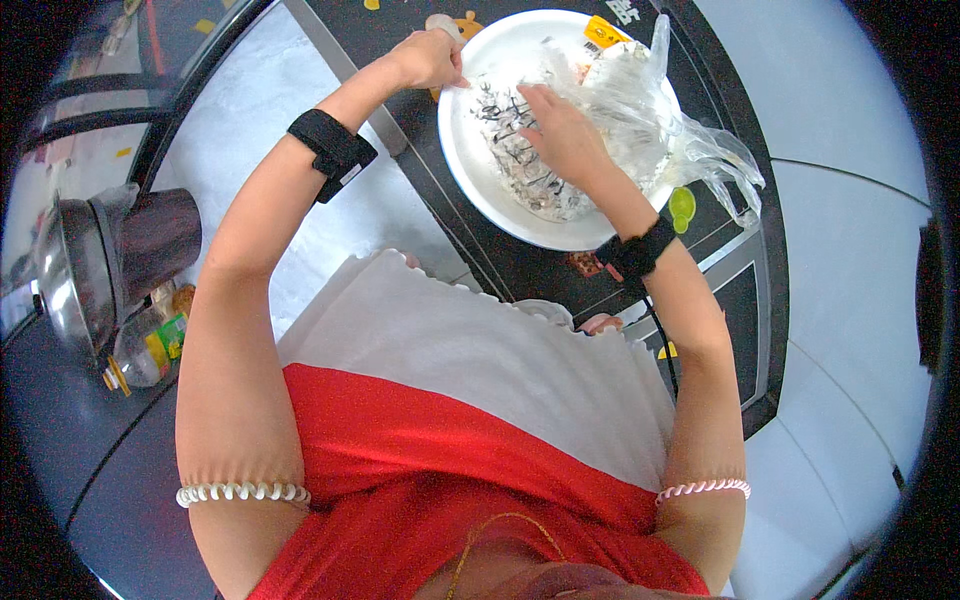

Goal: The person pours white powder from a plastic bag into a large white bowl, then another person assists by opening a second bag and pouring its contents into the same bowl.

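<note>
A white basin (480, 202) sits on a dark mat before me. Inside it lie floured food pieces with dark strips (529, 169); their exact kind is unclear. My left hand (436, 58) pinches the basin's left rim. Over the floured pieces stretches my right hand (562, 135), its fingers extended and holding nothing; whether they touch the food is hard to tell. A clear plastic bag (626, 97) with white powder in it rests in the basin's right side, its handles hanging over the rim. Beside the bag is a yellow packet (604, 31) bearing writing.
A green plastic scoop (682, 206) lies right of the basin. Behind my left hand are a pale round object (446, 28) and a cartoon bear figure (469, 26). At far left are a metal pot lid (71, 270), a dark container (161, 236) and a plastic bottle (146, 352).
</note>
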Available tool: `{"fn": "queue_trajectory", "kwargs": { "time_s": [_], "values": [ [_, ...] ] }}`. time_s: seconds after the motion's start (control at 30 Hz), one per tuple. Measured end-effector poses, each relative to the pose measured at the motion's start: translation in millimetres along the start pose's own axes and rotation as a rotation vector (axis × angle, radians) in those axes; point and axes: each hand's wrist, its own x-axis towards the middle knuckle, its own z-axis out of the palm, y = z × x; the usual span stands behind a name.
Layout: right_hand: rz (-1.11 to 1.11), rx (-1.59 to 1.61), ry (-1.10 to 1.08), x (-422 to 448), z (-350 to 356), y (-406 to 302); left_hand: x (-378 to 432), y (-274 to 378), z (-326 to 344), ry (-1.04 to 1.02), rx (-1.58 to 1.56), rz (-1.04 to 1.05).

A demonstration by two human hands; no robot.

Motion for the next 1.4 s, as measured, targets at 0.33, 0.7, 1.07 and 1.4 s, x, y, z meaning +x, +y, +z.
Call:
{"fn": "queue_trajectory", "kwargs": {
  "time_s": [0.33,0.7,1.07,1.4],
  "values": [
    [0.196,-0.143,-0.164,14,-4,7,-5,-12,1,-0.084,-0.151,-0.083],
    [0.261,-0.102,0.07,4,-44,38,-9,1,-5,-0.192,-0.097,-0.156],
    [0.486,0.028,0.111,-1,-37,79,-26,10,2,-0.14,-0.116,0.008],
    [0.776,0.39,0.038,5,-50,71,-96,70,50,-0.351,-0.258,0.267]
  ]
}}
